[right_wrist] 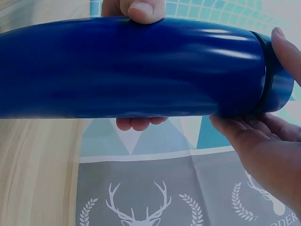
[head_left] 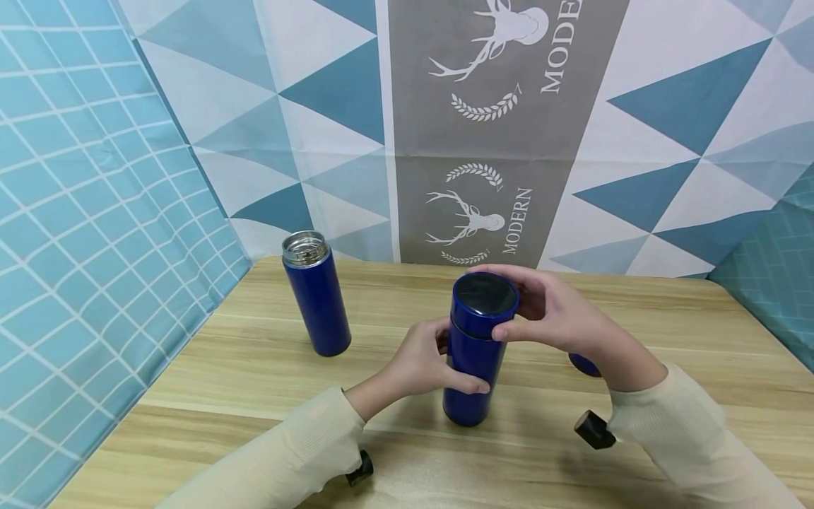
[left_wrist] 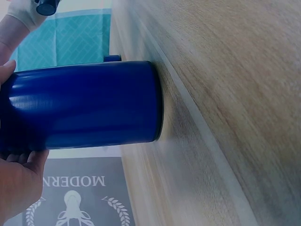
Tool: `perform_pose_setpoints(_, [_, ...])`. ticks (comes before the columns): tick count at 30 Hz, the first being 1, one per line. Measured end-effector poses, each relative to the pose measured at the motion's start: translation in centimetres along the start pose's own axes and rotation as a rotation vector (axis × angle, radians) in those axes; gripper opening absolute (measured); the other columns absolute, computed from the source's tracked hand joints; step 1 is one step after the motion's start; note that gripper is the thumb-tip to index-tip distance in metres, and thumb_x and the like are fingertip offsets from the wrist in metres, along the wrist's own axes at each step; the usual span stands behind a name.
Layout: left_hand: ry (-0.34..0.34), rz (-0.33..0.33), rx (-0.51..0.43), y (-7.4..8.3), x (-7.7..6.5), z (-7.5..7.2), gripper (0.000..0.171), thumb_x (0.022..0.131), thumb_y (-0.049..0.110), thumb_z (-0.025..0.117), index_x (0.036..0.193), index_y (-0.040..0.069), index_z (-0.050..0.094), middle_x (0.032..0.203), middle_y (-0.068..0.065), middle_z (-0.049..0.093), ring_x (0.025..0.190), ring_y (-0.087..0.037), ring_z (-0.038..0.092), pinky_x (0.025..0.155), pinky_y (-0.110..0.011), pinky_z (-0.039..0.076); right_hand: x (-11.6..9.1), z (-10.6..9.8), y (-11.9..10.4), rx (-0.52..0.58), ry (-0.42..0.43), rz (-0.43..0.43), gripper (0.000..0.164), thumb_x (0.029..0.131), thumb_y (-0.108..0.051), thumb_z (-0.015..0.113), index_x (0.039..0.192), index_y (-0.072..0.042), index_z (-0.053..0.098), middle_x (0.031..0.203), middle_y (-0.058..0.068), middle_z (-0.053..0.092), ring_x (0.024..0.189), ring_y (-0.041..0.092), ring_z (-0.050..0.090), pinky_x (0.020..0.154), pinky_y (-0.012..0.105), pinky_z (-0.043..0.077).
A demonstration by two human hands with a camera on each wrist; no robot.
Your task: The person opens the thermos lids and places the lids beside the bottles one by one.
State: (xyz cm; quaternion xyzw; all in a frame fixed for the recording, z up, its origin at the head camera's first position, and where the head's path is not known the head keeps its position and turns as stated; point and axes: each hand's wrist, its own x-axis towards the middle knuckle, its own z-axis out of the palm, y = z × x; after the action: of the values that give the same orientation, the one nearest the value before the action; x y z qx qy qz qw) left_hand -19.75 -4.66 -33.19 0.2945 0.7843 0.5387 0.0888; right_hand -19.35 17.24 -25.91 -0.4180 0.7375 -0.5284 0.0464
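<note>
A dark blue vacuum flask [head_left: 472, 371] stands upright, or nearly so, at the middle of the table. Its lid [head_left: 486, 295] has a glossy black top and sits on the flask, with a thin dark seam below it. My left hand [head_left: 422, 359] grips the flask's body, thumb across the near side; in the right wrist view its fingers [right_wrist: 140, 123] show beyond the body. My right hand [head_left: 559, 311] holds the lid from the right, thumb in front and fingers behind. The left wrist view shows the base [left_wrist: 159, 101] at the tabletop; whether it touches, I cannot tell.
To the left stands a second blue flask [head_left: 321, 304], lidless, its steel mouth bare. A small blue round object [head_left: 584, 364], partly hidden by my right wrist, lies on the wooden table [head_left: 242, 382]. Patterned cloth [head_left: 343, 92] hangs behind the table, blue tiled cloth [head_left: 76, 212] at the left.
</note>
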Motion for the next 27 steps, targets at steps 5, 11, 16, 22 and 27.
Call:
perform_pose_setpoints(5, [0.002,0.007,-0.007,0.0,0.0,0.0,0.057,0.063,0.015,0.088,0.115,0.014,0.064,0.109,-0.003,0.073,0.090,-0.002,0.067,0.086,-0.031,0.056,0.1,-0.2,0.1,0.024,-0.031,0.002,0.062,0.088,-0.002,0.067,0.143,-0.001,0.039,0.140,0.012,0.053,0.124,0.018,0.057,0.101,0.025,0.049])
perform_pose_setpoints(11, [0.006,0.007,-0.004,0.0,0.0,0.0,0.057,0.062,0.015,0.089,0.114,0.013,0.065,0.108,-0.003,0.073,0.089,-0.001,0.067,0.085,-0.029,0.056,0.3,-0.6,0.6,0.064,-0.075,-0.024,0.063,0.088,-0.001,0.065,0.144,-0.001,0.037,0.139,0.008,0.054,0.123,0.017,0.058,0.099,0.025,0.050])
perform_pose_setpoints(16, [0.008,-0.001,-0.003,0.1,0.0,0.0,0.057,0.062,0.015,0.089,0.114,0.014,0.065,0.108,-0.002,0.073,0.089,-0.002,0.067,0.084,-0.024,0.056,0.5,-0.9,0.8,0.111,-0.108,0.006,0.064,0.088,-0.002,0.066,0.145,-0.003,0.036,0.139,0.009,0.053,0.122,0.019,0.059,0.098,0.027,0.052])
perform_pose_setpoints(22, [0.008,-0.008,-0.005,0.0,-0.1,0.0,0.058,0.063,0.016,0.088,0.115,0.014,0.064,0.109,-0.002,0.072,0.090,-0.002,0.067,0.083,-0.021,0.055,0.8,-1.4,1.4,0.171,-0.180,-0.025,0.063,0.090,-0.006,0.065,0.145,-0.001,0.035,0.140,0.007,0.054,0.123,0.018,0.058,0.099,0.029,0.051])
perform_pose_setpoints(27, [0.000,-0.005,-0.007,0.0,-0.1,0.0,0.060,0.063,0.015,0.088,0.117,0.014,0.063,0.111,-0.002,0.072,0.091,-0.002,0.067,0.084,-0.023,0.055,1.0,-1.8,1.9,0.207,-0.225,-0.051,0.062,0.090,-0.009,0.065,0.145,-0.005,0.037,0.142,0.007,0.052,0.126,0.018,0.056,0.100,0.029,0.051])
